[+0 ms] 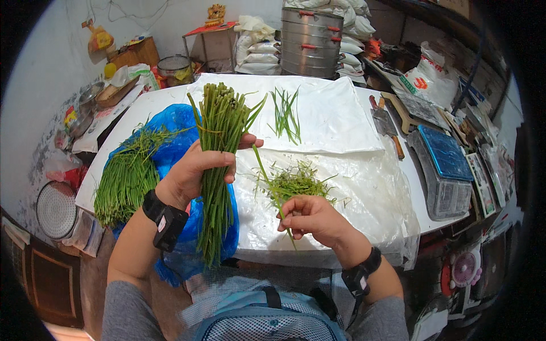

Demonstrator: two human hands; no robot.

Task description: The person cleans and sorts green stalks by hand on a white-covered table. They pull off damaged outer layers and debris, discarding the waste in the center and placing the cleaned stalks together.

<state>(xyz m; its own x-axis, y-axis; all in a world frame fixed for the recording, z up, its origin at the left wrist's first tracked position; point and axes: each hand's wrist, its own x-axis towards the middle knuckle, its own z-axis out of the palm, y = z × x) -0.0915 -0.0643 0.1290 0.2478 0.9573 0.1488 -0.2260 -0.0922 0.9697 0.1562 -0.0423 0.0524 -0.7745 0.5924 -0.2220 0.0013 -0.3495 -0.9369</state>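
Observation:
My left hand (pixel 192 170) grips a thick bundle of green stalks (pixel 215 183), like garlic chives, held upright with the cut ends at the top. A thin tie circles the bundle above my thumb. Between the fingertips of my right hand (pixel 309 219) is a single long green stalk (pixel 265 170), slanting up to the left. Behind that hand lies a loose heap of trimmed green scraps (pixel 298 181) on the plastic sheet (pixel 362 192). Further back, a few separate green leaves (pixel 286 113) rest on a white sheet (pixel 332 111). A larger pile of greens (pixel 128 183) lies on a blue plastic bag (pixel 170 115) at left.
A cleaver (pixel 382 121) and another wooden-handled tool (pixel 399 147) lie near the table's right side. Beside them stands a weighing scale (pixel 443 166) with a blue top. Stacked metal steamers (pixel 311 47) and white sacks (pixel 260 57) are behind the table. A pink fan (pixel 464 268) stands at lower right.

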